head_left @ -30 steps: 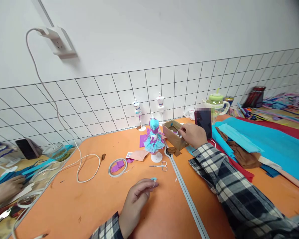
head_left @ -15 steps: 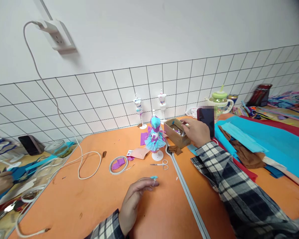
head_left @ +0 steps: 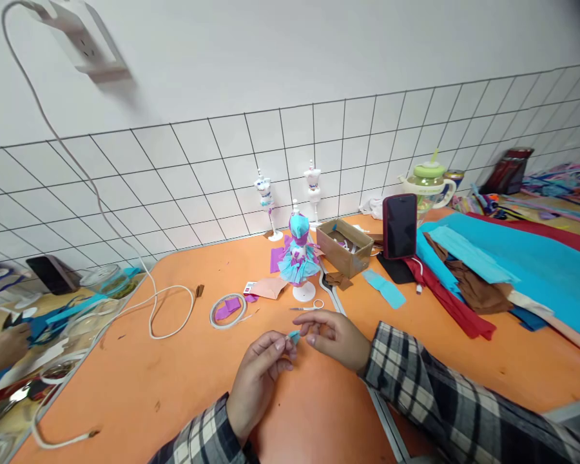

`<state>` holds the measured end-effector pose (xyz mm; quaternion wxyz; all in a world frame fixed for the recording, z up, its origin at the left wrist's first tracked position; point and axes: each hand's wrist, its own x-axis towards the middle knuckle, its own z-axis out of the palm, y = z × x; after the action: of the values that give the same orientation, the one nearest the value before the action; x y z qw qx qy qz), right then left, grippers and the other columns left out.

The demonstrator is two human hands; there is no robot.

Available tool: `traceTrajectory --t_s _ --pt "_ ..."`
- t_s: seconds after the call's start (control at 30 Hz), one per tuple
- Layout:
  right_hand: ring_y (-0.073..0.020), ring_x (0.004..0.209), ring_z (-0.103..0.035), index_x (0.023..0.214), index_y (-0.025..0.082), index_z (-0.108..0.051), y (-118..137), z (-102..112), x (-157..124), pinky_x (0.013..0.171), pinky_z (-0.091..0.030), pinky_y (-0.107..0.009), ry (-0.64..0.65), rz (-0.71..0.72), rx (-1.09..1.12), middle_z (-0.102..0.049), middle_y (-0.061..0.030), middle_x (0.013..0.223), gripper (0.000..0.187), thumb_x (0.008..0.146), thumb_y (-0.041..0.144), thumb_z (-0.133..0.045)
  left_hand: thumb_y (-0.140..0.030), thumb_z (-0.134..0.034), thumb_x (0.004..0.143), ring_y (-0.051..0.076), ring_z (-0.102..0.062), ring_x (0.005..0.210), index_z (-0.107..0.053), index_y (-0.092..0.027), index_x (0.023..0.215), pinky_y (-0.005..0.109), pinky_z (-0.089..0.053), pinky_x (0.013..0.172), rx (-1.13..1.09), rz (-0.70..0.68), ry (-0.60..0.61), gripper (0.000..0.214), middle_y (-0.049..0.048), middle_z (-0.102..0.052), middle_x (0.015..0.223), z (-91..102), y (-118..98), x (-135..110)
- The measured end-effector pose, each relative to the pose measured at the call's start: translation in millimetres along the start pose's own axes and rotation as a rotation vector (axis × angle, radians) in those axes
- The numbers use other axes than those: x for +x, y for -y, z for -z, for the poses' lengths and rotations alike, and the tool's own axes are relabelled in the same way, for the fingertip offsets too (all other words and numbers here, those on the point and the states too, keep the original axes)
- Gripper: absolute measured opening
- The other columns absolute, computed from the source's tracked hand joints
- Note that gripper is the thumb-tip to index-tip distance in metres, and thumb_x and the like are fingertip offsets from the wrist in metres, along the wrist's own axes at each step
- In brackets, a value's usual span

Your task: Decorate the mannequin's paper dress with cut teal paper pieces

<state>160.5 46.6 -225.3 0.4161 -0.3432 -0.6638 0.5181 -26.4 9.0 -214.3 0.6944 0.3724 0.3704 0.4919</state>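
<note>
My left hand pinches a small teal scrap of paper over the orange table. My right hand meets it from the right, fingertips pinched close to the same scrap; whether they hold anything is too small to tell. Just beyond lie small scissors and a mannequin doll dressed in teal and purple paper on a white stand. A small cardboard box with bits inside stands to the doll's right.
Two bare mini mannequins stand by the tiled wall. A phone leans upright near a green-lidded jug. Teal, red and brown paper sheets cover the right. A white cable and tape ring lie left; another person's hand is at far left.
My right hand left the cardboard box and came down to join the left hand at the teal scrap. The view tilted slightly.
</note>
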Motion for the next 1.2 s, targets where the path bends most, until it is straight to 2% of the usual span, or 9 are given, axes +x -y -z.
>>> traceTrajectory --t_s 0.17,0.33,0.47,0.6,0.77,0.9,1.03,1.2 --pt "-0.016 0.078 -0.058 0.103 0.018 -0.068 -3.0 -8.5 1.1 0.069 -0.047 -0.028 0.004 -0.048 0.102 -0.066 -0.0058 0.09 0.03 0.076 0.031 -0.066 -0.028 -0.066 0.08 0.016 -0.058 0.078 -0.07 -0.015 0.083 0.025 -0.047 0.067 0.085 0.023 0.034 0.014 0.005 -0.065 0.081 -2.6 -1.4 0.0" --pt "-0.0111 0.062 -0.05 0.092 0.018 -0.071 -9.9 -10.1 1.7 0.058 -0.043 -0.024 0.001 -0.075 0.119 -0.067 -0.0033 0.081 0.024 0.073 0.032 -0.071 -0.032 -0.067 0.078 0.017 -0.057 0.076 -0.07 -0.015 0.08 0.026 -0.046 0.068 0.23 0.005 0.015 0.017 0.0052 -0.064 0.077 -3.1 -0.4 3.2" --pt "-0.0102 0.062 -0.053 0.088 0.016 -0.069 -7.9 -7.1 2.8 0.058 -0.043 -0.023 0.039 -0.158 0.231 -0.066 -0.0023 0.078 0.03 0.068 0.038 -0.075 -0.035 -0.064 0.08 0.017 -0.055 0.073 -0.069 -0.014 0.079 0.027 -0.044 0.068 0.349 -0.036 0.026 0.022 0.0054 -0.064 0.074 -0.5 1.5 5.4" --pt "-0.0054 0.05 -0.044 0.088 0.017 -0.068 -5.5 -1.5 3.8 0.041 -0.035 -0.016 0.148 -0.294 0.362 -0.061 0.0008 0.072 0.035 0.068 0.045 -0.073 -0.035 -0.064 0.08 0.017 -0.055 0.072 -0.07 -0.015 0.077 0.028 -0.044 0.07 0.359 -0.05 0.043 0.022 0.0047 -0.064 0.073 0.2 1.4 4.5" --pt "-0.0046 0.043 -0.04 0.087 0.017 -0.066 -6.1 0.7 4.8 0.034 -0.032 -0.015 0.19 -0.327 0.29 -0.055 0.0041 0.062 0.029 0.07 0.04 -0.072 -0.033 -0.063 0.081 0.017 -0.055 0.072 -0.07 -0.015 0.074 0.027 -0.043 0.07 0.35 -0.038 0.088 0.021 0.0045 -0.064 0.073 -1.4 0.7 3.3" --pt "-0.0045 0.042 -0.037 0.08 0.017 -0.063 -3.6 -1.1 4.6 0.036 -0.029 -0.016 0.142 -0.264 0.184 -0.052 0.0055 0.059 0.017 0.073 0.032 -0.067 -0.035 -0.062 0.081 0.018 -0.055 0.075 -0.069 -0.014 0.074 0.028 -0.043 0.072 0.384 -0.032 0.114 0.023 0.0057 -0.064 0.075 -1.4 1.6 4.2" --pt "-0.0064 0.051 -0.042 0.081 0.018 -0.06 -3.7 0.3 3.2 0.047 -0.034 -0.018 0.183 -0.129 0.022 -0.051 0.0045 0.064 0.008 0.075 0.023 -0.061 -0.039 -0.062 0.08 0.019 -0.054 0.074 -0.066 -0.014 0.071 0.029 -0.043 0.071 0.416 -0.037 0.097 0.026 0.0054 -0.062 0.072 -3.0 0.7 4.0" --pt "-0.007 0.053 -0.042 0.072 0.018 -0.058 -1.5 5.1 1.3 0.054 -0.037 -0.02 0.177 0.056 -0.335 -0.052 0.004 0.068 0.009 0.066 0.011 -0.059 -0.033 -0.058 0.082 0.017 -0.053 0.07 -0.062 -0.016 0.064 0.026 -0.039 0.069 0.748 -0.206 0.084 0.024 0.0031 -0.059 0.068 -7.6 -4.4 0.8"
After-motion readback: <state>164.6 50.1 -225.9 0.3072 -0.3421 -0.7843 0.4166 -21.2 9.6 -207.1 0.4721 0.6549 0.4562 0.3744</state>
